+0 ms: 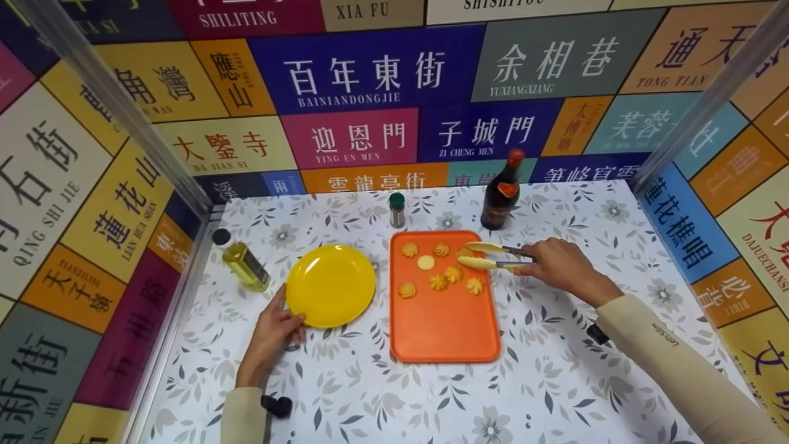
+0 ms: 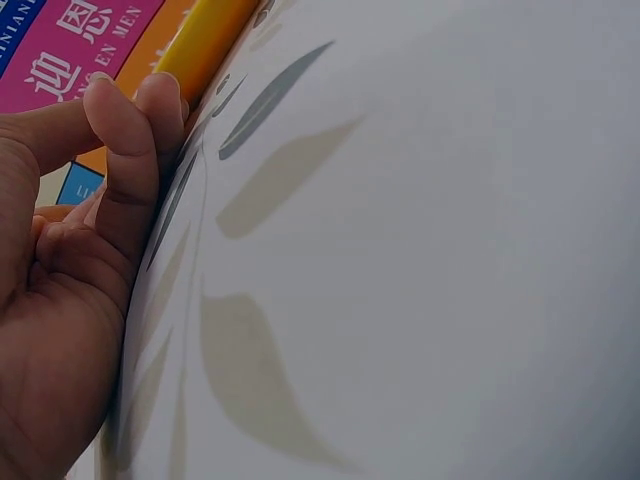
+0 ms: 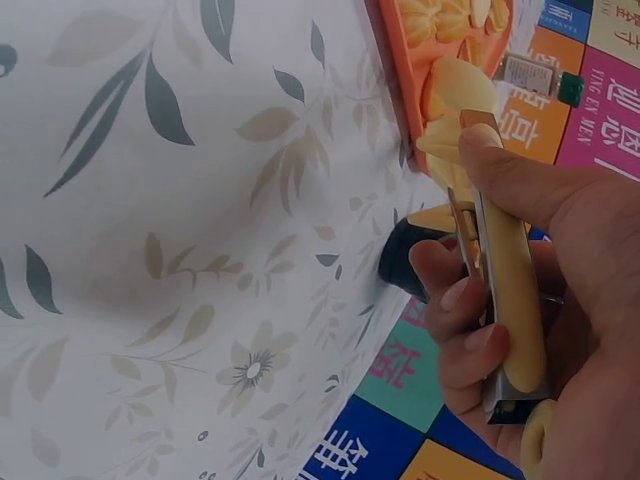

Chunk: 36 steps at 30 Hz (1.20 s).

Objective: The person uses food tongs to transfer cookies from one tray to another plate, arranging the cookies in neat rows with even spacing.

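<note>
- Tongs: located over the upper right corner of the orange tray; tips apart, one swirled piece partly hidden behind them. Contact between tips and that piece cannot be determined.
- Right hand: clamped around the tongs, thumb on one arm, fingers against the other.
- Left hand: pinches the lower left rim of the yellow plate, thumb on the edge.
- Yellow plate: flat on the patterned tablecloth, left of the orange tray, apart from it.
- Swirled pieces: seven visible, in the upper part of the orange tray, with one flat pale disc among them.
- Oil bottle: upright, left of the yellow plate.
- Green-capped shaker and dark bottle: upright, behind the orange tray.
</note>
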Each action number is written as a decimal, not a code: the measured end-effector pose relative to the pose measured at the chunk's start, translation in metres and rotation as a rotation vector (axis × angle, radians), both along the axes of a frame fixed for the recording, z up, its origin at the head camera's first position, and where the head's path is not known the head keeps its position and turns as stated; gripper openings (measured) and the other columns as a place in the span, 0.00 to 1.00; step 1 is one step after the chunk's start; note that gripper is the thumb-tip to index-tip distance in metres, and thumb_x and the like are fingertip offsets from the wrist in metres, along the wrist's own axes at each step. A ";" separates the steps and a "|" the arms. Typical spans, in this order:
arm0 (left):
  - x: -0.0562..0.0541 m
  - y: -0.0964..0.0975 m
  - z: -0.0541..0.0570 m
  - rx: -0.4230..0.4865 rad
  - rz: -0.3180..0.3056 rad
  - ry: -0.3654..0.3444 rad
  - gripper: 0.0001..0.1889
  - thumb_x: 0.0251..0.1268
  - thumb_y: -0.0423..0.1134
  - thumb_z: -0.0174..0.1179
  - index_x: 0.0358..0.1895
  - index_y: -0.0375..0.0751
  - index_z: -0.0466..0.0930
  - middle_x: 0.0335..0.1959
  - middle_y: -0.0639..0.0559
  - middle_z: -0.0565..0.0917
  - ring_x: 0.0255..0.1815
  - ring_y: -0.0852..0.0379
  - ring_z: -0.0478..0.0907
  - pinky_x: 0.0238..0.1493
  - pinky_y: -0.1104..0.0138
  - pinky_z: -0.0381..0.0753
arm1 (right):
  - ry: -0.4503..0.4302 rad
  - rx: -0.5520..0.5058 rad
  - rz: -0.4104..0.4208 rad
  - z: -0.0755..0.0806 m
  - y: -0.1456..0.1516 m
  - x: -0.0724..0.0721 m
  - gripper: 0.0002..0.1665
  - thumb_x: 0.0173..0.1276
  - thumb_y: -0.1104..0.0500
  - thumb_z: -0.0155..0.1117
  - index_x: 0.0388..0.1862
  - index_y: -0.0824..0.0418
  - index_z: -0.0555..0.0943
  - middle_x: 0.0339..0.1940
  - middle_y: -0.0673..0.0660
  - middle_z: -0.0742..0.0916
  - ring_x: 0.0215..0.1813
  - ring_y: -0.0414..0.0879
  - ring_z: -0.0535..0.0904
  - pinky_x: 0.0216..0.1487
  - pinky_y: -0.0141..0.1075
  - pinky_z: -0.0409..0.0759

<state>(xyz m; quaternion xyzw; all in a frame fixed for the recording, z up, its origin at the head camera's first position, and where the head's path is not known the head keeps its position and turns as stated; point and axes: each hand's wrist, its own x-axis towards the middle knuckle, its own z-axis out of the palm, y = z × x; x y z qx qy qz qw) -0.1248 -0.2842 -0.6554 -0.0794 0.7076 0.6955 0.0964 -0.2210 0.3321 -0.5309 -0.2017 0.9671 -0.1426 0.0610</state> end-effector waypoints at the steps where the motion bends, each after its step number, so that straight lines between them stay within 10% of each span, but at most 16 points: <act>1: 0.001 -0.001 0.000 0.007 0.001 0.002 0.48 0.80 0.34 0.68 0.93 0.57 0.49 0.32 0.32 0.86 0.21 0.50 0.79 0.25 0.65 0.84 | 0.001 -0.001 -0.004 0.000 -0.001 0.001 0.23 0.72 0.46 0.81 0.52 0.63 0.93 0.33 0.55 0.91 0.28 0.48 0.75 0.29 0.43 0.70; 36: 0.001 -0.001 0.001 0.033 -0.020 0.032 0.48 0.80 0.33 0.68 0.93 0.53 0.48 0.31 0.30 0.86 0.19 0.50 0.79 0.23 0.66 0.83 | 0.066 -0.131 -0.118 -0.030 0.002 0.020 0.27 0.71 0.44 0.81 0.56 0.64 0.92 0.22 0.50 0.81 0.26 0.48 0.72 0.27 0.41 0.66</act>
